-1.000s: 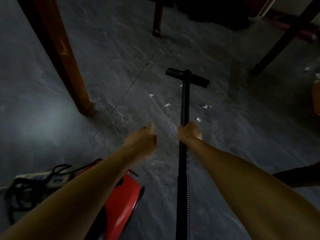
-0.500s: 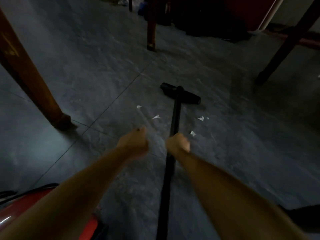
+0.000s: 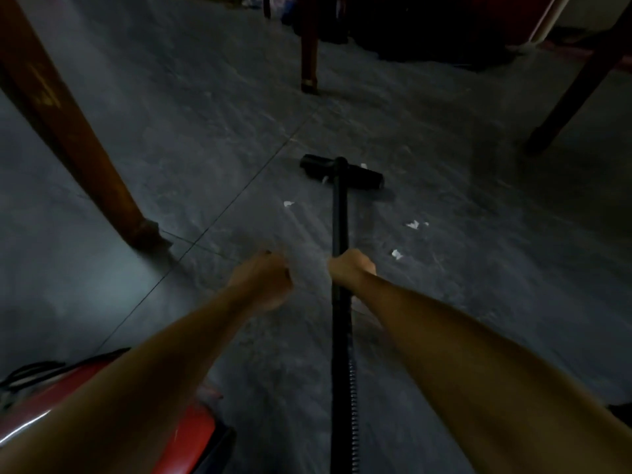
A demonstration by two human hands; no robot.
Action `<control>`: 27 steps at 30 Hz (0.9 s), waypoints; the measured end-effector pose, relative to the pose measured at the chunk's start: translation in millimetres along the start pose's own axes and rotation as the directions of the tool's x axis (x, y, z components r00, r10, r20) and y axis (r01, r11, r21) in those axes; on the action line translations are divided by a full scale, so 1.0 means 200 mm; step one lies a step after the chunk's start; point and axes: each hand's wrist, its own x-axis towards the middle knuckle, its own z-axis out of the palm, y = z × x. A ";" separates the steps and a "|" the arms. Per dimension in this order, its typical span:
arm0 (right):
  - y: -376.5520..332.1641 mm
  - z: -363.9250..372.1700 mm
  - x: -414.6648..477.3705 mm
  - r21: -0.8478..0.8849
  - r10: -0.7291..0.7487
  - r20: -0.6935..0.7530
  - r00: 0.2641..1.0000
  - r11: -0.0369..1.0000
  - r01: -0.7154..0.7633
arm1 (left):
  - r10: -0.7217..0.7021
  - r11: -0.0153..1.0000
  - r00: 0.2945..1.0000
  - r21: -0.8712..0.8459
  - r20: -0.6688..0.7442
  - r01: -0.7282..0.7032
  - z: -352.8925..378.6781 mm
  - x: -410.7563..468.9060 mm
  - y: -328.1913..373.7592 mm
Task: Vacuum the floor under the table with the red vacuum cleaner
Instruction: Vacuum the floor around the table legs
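grip: right hand (image 3: pixel 352 268) is wrapping its fingers fully round the black wand (image 3: pixel 340 217), partway along it; left hand (image 3: pixel 265 283) is hanging just beside it as a curled fist, holding nothing that shows.
tool position: nozzle head (image 3: pixel 342 172) is sitting flat on the grey floor (image 3: pixel 478 285), straight ahead of the hands, between the table legs.
long axis: wand is running almost dead away from the person, with the head lying crosswise to it; ribbed hose (image 3: pixel 354 405) is trailing back toward the person.
machine body: red vacuum cleaner (image 3: pixel 191 429) is lying low on the left, under the left forearm.
nearer hand: right hand is doing the steering; left hand is staying off the wand.
targets: paper scraps (image 3: pixel 413 224) are lying short of the head, mostly right of the wand, one left; one scrap is touching the head's near edge.
obstacles: near table leg (image 3: pixel 85 159) is standing well left of the wand.
judged next move: pulling the head back and right, over the scraps.
change from half a second ago: a scrap is now sitting against the head's near edge, where earlier all were lying clear of it; more of the red body is showing; grips are unchanged.
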 end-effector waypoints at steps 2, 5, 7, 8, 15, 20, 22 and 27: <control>-0.01 0.07 -0.08 -0.011 -0.009 -0.003 1.000 1.000 0.009 | -0.020 1.000 1.000 0.014 -0.011 0.020 -0.01 -0.02 -0.04; -0.03 0.30 -0.25 0.007 -0.035 0.024 0.999 0.999 0.035 | -0.087 0.996 0.996 0.006 -0.029 0.087 -0.04 -0.03 -0.10; -0.06 0.46 -0.38 -0.008 -0.070 0.066 0.995 0.997 0.071 | -0.119 0.993 0.991 -0.012 -0.057 0.118 -0.05 -0.03 -0.12; -0.08 0.51 -0.43 -0.029 -0.088 0.091 0.992 0.995 0.091 | -0.118 0.993 0.990 -0.019 -0.078 0.117 -0.05 -0.02 -0.13; -0.11 0.24 -0.20 -0.095 -0.129 0.023 0.991 0.987 0.131 | -0.079 0.997 0.993 0.002 -0.092 0.079 -0.05 0.01 -0.09; -0.06 -0.13 0.20 -0.110 -0.053 -0.109 0.993 0.993 0.041 | -0.059 0.998 0.996 -0.036 -0.068 0.056 -0.02 0.10 -0.08; -0.02 -0.23 0.31 -0.063 -0.001 -0.144 0.990 0.998 -0.009 | -0.061 0.998 0.996 -0.007 -0.068 0.060 0.02 0.13 -0.07; -0.01 -0.06 0.29 -0.001 0.042 -0.158 0.987 0.999 -0.042 | -0.054 0.991 0.998 -0.120 -0.023 0.051 0.05 0.25 -0.01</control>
